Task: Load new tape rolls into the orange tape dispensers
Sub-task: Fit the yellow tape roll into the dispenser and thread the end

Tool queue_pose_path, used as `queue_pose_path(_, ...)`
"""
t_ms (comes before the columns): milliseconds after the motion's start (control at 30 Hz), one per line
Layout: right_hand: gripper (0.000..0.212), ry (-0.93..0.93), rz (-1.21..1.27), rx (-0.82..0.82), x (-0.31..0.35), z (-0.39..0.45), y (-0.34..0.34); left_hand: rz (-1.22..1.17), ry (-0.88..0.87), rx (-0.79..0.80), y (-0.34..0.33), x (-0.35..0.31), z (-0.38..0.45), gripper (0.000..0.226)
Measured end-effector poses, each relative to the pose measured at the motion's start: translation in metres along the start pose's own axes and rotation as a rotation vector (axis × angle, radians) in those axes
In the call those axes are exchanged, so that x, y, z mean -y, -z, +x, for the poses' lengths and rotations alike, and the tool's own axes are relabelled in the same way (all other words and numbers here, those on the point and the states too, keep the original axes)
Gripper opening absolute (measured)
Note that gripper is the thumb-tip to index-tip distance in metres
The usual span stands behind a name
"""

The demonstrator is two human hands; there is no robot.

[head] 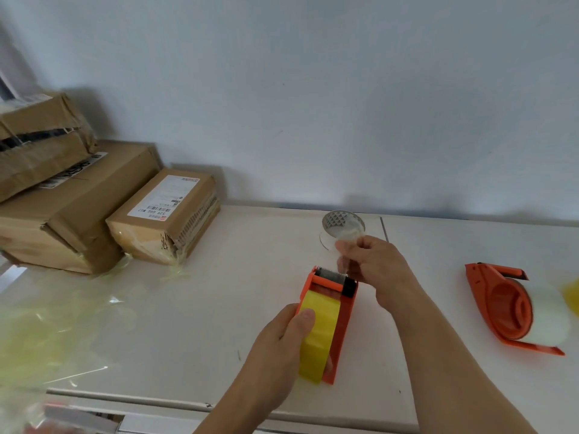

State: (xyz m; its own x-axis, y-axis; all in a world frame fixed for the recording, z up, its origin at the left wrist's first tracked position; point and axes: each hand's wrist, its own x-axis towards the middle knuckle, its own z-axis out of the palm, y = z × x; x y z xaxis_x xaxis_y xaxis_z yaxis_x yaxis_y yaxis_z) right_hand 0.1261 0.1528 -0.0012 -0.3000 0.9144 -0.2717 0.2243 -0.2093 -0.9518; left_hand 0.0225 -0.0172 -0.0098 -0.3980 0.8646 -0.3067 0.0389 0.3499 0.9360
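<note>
An orange tape dispenser (pixel 343 321) stands on edge on the white table (pixel 194 308), with a yellow tape roll (pixel 319 333) seated in it. My left hand (pixel 279 346) grips the roll and the dispenser's side. My right hand (pixel 372 264) pinches the clear tape end (pixel 343 264) just above the dispenser's toothed blade. A second orange dispenser (pixel 504 311) lies on its side to the right with a pale roll (pixel 546 321) in it. A used clear roll core (pixel 341 225) sits behind my right hand.
Three cardboard parcels (pixel 163 220) are stacked at the back left against the wall. Crumpled yellowish film (pixel 53 324) covers the left of the table. A yellow object (pixel 571 296) shows at the right edge. The table's front edge runs below my arms.
</note>
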Motion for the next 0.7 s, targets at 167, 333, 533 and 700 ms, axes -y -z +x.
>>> queue_pose_path(167, 0.011, -0.169, 0.156, 0.187, 0.007, 0.001, 0.015, 0.031, 0.067, 0.006, 0.001, -0.004, 0.01, 0.026)
queue_pose_path(333, 0.022, -0.243, 0.308, 0.283, 0.002, -0.003, 0.019, 0.116, 0.04, -0.073, -0.007, -0.008, 0.01, 0.045)
queue_pose_path(533, 0.039, -0.133, 0.291, 0.276, -0.006, -0.008, 0.029, 0.141, 0.021, -0.102, -0.008, -0.015, 0.005, 0.047)
queue_pose_path(700, 0.018, -0.035, -0.067, 0.065, -0.015, -0.014, 0.015, 0.078, 0.185, -0.029, -0.006, -0.024, 0.003, 0.035)
